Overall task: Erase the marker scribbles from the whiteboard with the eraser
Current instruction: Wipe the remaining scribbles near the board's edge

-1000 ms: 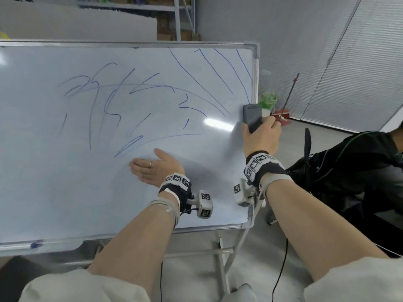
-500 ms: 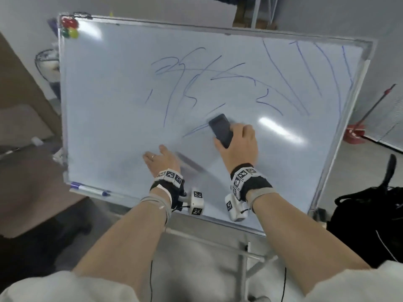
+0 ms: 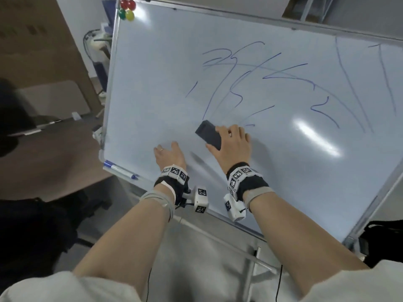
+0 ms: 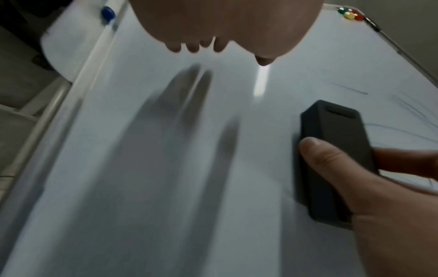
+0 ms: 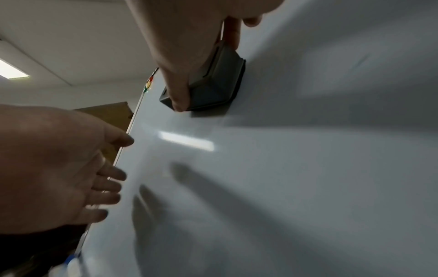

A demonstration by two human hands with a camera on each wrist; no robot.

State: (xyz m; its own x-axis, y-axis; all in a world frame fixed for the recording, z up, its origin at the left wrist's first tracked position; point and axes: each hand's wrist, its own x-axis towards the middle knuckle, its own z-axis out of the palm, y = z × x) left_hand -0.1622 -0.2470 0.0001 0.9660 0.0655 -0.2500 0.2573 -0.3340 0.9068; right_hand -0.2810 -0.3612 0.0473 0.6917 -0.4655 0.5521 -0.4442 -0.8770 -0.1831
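From the head view, the right hand (image 3: 232, 147) grips the dark eraser (image 3: 208, 135) flat against the whiteboard (image 3: 152, 73), just below the blue scribbles (image 3: 235, 83) — the left hand (image 3: 169, 154) rests open-fingered beside it. The left wrist view shows the thumb curled on the eraser's edge; the right wrist view shows its pad touching the board.

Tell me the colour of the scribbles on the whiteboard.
Blue. The scribbles show best in the head view.

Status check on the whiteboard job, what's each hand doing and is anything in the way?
Right hand grips eraser, pad on whiteboard. Left hand open, flat on board. Blue scribbles mostly remain, above and to the right. Nothing in the way.
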